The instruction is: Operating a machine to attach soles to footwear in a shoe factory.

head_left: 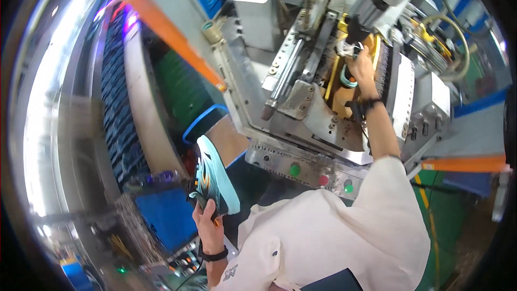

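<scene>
My left hand (pixel 209 220) is closed around the heel end of a sneaker (pixel 219 180), held up in front of the machine on the left. The sneaker has a pale turquoise sole and a dark upper with orange marks, and its toe points up and away. My right hand (pixel 362 70) reaches into the machine's working bay, fingers curled beside a small whitish piece (pixel 344 48) under a black pad. What its fingers grip is too small to make out. Just below that hand is a turquoise curved piece (pixel 349 80), partly covered.
Green and red push buttons (pixel 294 170) sit on the machine's front panel. An orange bar (pixel 161 29) slants along its left side, and another orange bar (pixel 463 165) is at the right. Farther left is a conveyor (pixel 121 102); a blue-topped box (pixel 164 218) stands near my left hand.
</scene>
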Demonstrator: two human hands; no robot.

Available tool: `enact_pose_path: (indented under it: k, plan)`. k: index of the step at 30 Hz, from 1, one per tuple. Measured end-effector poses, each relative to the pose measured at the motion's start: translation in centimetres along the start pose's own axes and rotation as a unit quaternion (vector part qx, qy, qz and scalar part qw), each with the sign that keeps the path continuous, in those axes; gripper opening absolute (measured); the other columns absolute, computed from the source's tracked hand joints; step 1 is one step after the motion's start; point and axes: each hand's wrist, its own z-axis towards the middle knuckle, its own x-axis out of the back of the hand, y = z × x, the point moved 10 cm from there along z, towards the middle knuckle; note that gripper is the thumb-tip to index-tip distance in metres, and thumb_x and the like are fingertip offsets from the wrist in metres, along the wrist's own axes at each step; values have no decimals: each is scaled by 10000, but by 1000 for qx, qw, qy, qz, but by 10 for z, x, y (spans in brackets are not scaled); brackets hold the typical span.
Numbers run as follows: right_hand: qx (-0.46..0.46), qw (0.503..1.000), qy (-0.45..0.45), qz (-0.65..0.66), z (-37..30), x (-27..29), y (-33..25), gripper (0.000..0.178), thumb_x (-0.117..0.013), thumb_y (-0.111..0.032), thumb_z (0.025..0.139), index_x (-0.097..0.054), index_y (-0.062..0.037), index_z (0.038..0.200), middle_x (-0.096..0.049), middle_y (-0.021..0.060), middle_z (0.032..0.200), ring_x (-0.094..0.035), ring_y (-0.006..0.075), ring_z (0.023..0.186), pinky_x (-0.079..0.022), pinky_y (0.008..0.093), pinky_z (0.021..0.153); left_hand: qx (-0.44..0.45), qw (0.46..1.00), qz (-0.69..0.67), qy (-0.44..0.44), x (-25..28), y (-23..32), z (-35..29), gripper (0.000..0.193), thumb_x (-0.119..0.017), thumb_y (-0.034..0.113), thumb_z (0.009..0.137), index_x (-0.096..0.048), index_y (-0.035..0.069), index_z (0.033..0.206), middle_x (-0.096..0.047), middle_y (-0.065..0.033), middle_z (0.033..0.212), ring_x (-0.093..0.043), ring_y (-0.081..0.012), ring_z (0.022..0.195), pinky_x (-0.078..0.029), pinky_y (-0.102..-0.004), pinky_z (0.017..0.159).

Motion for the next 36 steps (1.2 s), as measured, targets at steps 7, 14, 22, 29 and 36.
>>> enact_pose_path:
  k: [7,14,22,29,36]
  plan:
    - [260,899,-176,306,-278,58,-168,112,-653,-54,821,-653,-44,932,-658,129,887,-634,315,803,-516,376,718,-1,997,-82,-12,5,-40,-27,334,-592,54,914,-544,-3,1240,-651,-85,1116,-665,-183,970,-568,-303,771]
    - [367,856,-333,145,-387,-122,-143,253,-556,-48,834,-632,-89,1072,-612,153,1040,-585,356,1008,-499,458,833,56,984,-168,25,62,-95,-77,341,-640,110,907,-577,-54,1199,-674,-106,1069,-677,-177,965,-548,-281,823]
    - [404,848,-304,158,-391,-130,-138,246,-638,-50,821,-629,-22,1066,-623,173,1039,-591,353,1007,-473,418,885,38,910,-323,255,215,-172,-135,234,-660,73,887,-615,-57,1076,-679,-123,963,-693,-219,834,-566,-334,749]
    - [312,824,-335,333,-367,-128,-225,169,-596,-104,924,-645,6,1043,-651,52,849,-606,159,741,-497,295,704,-78,791,-362,488,427,-229,-169,235,-691,84,850,-637,-35,1045,-685,-122,953,-692,-227,795,-574,-355,674]
    - [442,396,-515,618,-582,213,-564,483,-371,-341,1014,-599,82,1054,-657,238,966,-609,292,712,-524,370,688,-71,731,-282,618,614,-269,-188,305,-738,129,775,-646,-38,1013,-674,-118,890,-671,-220,716,-533,-330,530]
